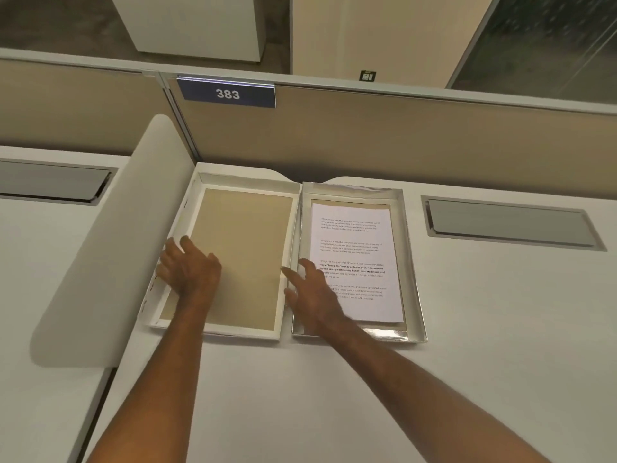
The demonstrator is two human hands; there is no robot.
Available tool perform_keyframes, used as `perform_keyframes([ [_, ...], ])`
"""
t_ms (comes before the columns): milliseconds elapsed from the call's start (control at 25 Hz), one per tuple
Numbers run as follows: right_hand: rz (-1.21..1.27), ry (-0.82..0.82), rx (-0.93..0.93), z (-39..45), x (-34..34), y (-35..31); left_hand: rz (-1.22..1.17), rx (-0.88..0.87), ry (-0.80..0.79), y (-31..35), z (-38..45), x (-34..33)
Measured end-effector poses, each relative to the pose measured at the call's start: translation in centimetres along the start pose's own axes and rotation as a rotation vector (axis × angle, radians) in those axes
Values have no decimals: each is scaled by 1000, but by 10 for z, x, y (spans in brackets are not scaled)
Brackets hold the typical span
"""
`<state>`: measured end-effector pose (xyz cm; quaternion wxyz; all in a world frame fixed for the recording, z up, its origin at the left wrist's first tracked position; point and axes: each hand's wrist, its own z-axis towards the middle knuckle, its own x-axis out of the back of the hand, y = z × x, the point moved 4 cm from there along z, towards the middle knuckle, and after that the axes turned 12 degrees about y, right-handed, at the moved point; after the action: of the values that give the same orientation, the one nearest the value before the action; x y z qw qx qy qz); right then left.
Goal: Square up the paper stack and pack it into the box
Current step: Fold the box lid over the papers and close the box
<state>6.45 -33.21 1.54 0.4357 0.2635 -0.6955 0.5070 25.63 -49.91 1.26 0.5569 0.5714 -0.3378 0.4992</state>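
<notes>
The left tray point(286, 262) looks like matt white card with a dull tan lining, while the right tray point(412, 279) has glossy, mirror-like silver walls. The printed sheets point(360, 235) are smooth white paper. The desk point(467, 329) is smooth and matt.

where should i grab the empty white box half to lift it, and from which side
Probably by its two long side walls. The empty white box half lies open side up. The left hand is already at the left wall; the right hand can pinch the right wall from above, since the silver-edged half leaves almost no gap.
</notes>
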Motion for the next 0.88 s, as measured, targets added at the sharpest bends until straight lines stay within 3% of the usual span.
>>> perform_keyframes([
  [480, 58, -34, -97, 4, -17, -2, -50, 258, -78, -30, 14, 0],
  [880, 177, -20, -79, 7, -22, 4, -174, 286, -90, -30, 26, 25],
])
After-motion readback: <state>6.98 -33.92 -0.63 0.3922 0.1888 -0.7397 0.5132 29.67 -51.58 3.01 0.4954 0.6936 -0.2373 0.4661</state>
